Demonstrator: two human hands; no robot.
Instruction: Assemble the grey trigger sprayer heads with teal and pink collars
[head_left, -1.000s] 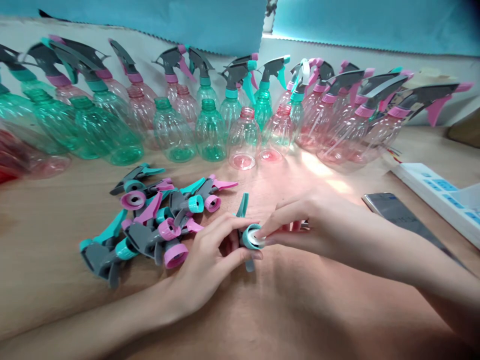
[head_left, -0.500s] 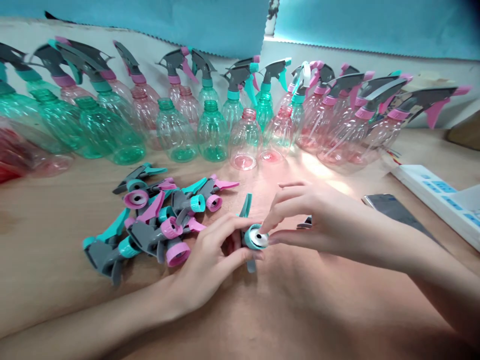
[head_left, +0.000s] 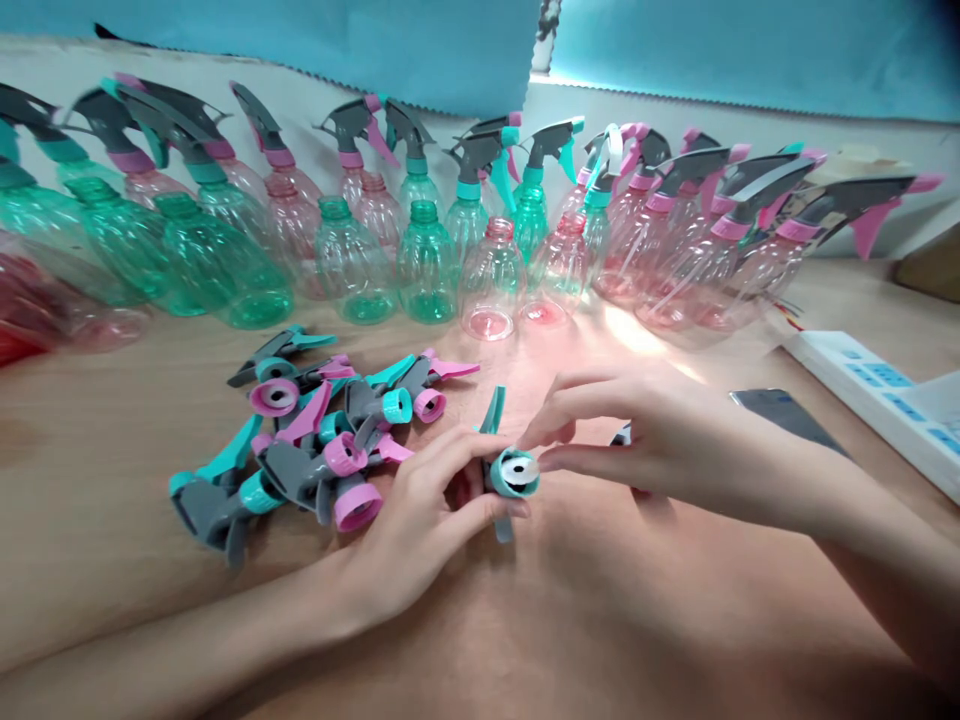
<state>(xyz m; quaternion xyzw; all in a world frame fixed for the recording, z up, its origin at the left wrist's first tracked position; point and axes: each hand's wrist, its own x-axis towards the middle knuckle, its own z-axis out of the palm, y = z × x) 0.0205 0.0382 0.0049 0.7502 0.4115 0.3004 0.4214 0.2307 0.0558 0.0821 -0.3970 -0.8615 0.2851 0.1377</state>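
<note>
My left hand (head_left: 420, 525) is closed around a grey spray trigger head with a teal collar (head_left: 511, 473), its open end facing me with a white disc seated inside. My right hand (head_left: 652, 440) hovers just right of the collar, thumb and forefinger pinched together close to its rim; what they pinch, if anything, is too small to see. The trigger's teal lever sticks up behind the collar. A small dark part (head_left: 621, 436) lies on the table behind my right hand.
A heap of loose trigger heads (head_left: 322, 440) with pink and teal collars lies left of my hands. Rows of green and pink bottles (head_left: 420, 255), some capped, line the back of the wooden table (head_left: 562, 620). A phone (head_left: 787, 415) and a white box (head_left: 877, 385) sit at right.
My right fingers have drawn back slightly from the collar, uncovering the white disc inside it. The left hand has kept the trigger head almost still.
</note>
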